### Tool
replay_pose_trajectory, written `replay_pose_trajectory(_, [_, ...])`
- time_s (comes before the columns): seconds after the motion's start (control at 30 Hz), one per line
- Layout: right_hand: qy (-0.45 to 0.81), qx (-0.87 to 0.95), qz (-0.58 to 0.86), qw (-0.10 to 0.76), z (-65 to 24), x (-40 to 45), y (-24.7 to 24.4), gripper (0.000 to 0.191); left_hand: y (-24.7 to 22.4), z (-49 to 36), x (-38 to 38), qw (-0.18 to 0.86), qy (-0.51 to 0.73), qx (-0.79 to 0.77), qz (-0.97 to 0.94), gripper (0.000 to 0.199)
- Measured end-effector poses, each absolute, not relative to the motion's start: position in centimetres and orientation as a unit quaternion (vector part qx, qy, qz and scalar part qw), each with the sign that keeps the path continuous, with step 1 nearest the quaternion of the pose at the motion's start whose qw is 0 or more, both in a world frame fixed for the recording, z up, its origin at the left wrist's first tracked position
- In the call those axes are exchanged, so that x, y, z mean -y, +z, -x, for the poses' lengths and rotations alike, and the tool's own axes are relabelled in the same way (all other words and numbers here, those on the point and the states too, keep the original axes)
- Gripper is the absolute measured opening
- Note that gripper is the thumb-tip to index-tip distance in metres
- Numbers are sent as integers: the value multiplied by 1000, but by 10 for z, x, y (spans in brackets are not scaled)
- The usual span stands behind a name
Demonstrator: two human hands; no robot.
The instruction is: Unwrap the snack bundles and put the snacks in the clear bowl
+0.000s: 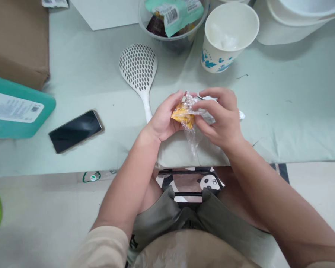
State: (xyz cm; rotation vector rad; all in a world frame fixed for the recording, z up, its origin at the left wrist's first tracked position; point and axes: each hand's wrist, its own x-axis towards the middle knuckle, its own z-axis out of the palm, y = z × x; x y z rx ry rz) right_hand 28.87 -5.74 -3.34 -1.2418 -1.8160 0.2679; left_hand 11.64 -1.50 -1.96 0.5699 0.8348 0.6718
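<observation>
Above the table's front edge, my left hand [165, 118] is closed around a small yellow packet [181, 114] with clear plastic film [192, 138] on it. Crumpled film stands up at the top and hangs down below the packet. My right hand [223, 121] has its fingers curled with the tips on the film, pinching it at the packet's right side. Part of the packet is hidden by fingers and shiny film. Just left of my left hand lies a white slotted skimmer [139, 69], its handle end behind the hand.
A phone [76, 131] lies at left, near a teal bottle [15, 106] and a cardboard box [16, 41]. At the back stand a clear bowl [167, 40] holding a teal packet [181, 15], a paper cup [219, 61] with clear plastic inside, and white tubs [290, 31].
</observation>
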Motion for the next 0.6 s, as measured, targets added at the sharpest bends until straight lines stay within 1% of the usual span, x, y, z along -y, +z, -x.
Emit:
replay_pose_trajectory(0.07, [140, 710, 528, 444, -290, 56, -33, 7, -20, -115, 16, 836, 287, -376, -279, 57])
replay_pose_trajectory(0.17, [183, 641, 551, 502, -295, 56, -34, 12, -18, -112, 17, 840, 265, -364, -304, 58])
replay_pose_trajectory(0.27, [230, 596, 541, 547, -298, 57, -37, 19, -15, -111, 19, 842, 250, -330, -347, 48])
replay_pose_trajectory(0.37, [277, 582, 528, 553, -300, 56, -40, 24, -14, -111, 22, 844, 225, -304, -379, 38])
replay_pose_trajectory(0.47, [303, 563, 529, 559, -304, 50, -45, 27, -17, -111, 23, 838, 214, -319, -388, 35])
replay_pose_trajectory(0.6, [320, 513, 532, 592, -315, 39, -58, 26, -18, -114, 20, 832, 244, -351, -352, 15])
